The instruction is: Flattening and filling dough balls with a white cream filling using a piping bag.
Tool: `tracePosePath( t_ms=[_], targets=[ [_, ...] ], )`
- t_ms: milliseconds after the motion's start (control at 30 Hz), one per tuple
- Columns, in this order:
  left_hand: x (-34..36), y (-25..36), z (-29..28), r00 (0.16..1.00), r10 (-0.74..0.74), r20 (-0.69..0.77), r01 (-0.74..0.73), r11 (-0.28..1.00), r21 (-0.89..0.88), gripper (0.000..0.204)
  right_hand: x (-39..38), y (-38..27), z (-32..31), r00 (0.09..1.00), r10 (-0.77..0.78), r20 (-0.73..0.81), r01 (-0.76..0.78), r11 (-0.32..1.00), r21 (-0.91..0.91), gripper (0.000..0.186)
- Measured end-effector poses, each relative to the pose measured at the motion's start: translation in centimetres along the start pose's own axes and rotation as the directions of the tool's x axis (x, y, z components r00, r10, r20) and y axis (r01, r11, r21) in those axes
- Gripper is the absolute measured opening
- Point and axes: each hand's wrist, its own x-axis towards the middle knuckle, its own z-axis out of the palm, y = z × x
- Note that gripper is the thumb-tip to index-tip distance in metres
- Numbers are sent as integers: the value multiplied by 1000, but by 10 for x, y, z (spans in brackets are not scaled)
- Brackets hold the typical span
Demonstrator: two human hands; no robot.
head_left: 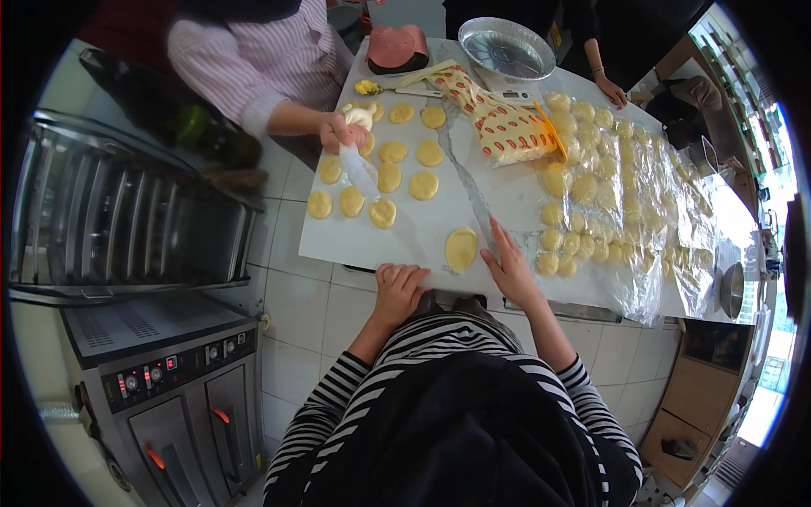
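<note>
My left hand (399, 287) rests at the near edge of the white table (338, 237), fingers loosely bent and holding nothing. My right hand (509, 269) is open, fingers stretched on the table just right of a flattened yellow dough disc (461, 250). Beyond my hands, several more dough discs (382, 213) lie spread out. Over them, a co-worker's hand (331, 128) grips a piping bag (361, 176) of pale filling. To my right, many dough balls (579, 188) lie under clear plastic sheets.
A patterned bag (505, 125), a foil tray (507, 35) and a pink container (390, 46) sit toward the back. A second person's hand (610, 89) is at the far edge. A metal rack (127, 203) and a steel oven (177, 397) stand left; a bowl (732, 287) is far right.
</note>
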Motion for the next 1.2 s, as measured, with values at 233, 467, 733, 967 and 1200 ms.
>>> tracePosePath(
  t_ms=[233, 467, 733, 967, 1200],
  targets=[
    [-26, 0, -24, 982, 147, -115, -147, 989, 12, 34, 49, -12, -7, 976, -104, 189, 119, 991, -69, 26],
    [-49, -29, -50, 947, -70, -314, 102, 991, 88, 33, 60, -21, -34, 932, -165, 321, 145, 986, 87, 14],
    [-56, -53, -82, 863, -189, -468, 276, 953, 125, 28, 80, -74, -32, 991, -130, -11, 130, 980, 150, 15],
    [-62, -63, -86, 852, -208, -480, 323, 931, 171, 30, 52, -35, 33, 862, -477, 174, 507, 786, -353, 48],
    [-41, -65, -87, 859, -185, -478, 276, 953, 127, 29, 63, -41, 41, 929, -368, 34, 365, 897, -250, 68]
  ],
)
